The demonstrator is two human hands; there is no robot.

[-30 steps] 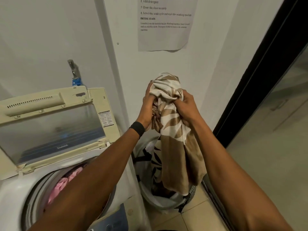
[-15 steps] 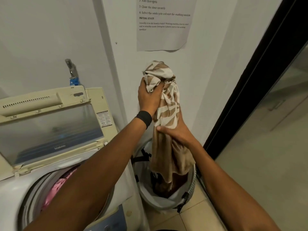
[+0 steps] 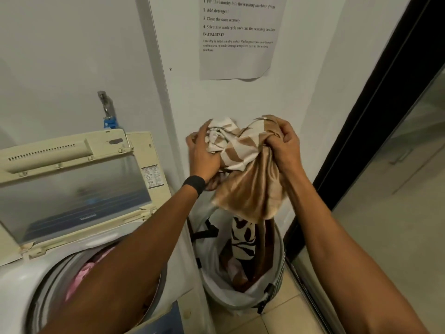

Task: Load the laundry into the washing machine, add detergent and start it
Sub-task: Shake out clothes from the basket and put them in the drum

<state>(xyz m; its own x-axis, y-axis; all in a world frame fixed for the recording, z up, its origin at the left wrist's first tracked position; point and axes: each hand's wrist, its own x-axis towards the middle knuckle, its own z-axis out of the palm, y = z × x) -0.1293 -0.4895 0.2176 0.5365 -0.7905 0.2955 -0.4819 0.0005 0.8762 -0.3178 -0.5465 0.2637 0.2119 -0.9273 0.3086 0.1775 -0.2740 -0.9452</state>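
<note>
Head view: two hands hold one beige-and-white patterned cloth (image 3: 243, 174), bunched up between them. The left hand (image 3: 203, 154) grips its crumpled white end. The right hand (image 3: 285, 147), just to the right of the left, has its fingers curled tight into the brown part. The cloth's lower edge hangs below both hands, above one laundry basket (image 3: 213, 271) with more clothes inside. Below and left of the left hand stands one washing machine (image 3: 14, 283), its lid (image 3: 72, 189) raised. One pink garment (image 3: 80, 276) lies in the drum beside the left forearm. One black band (image 3: 195, 184) circles the left wrist. One printed sheet (image 3: 238, 59) hangs on the wall above the hands.
</note>
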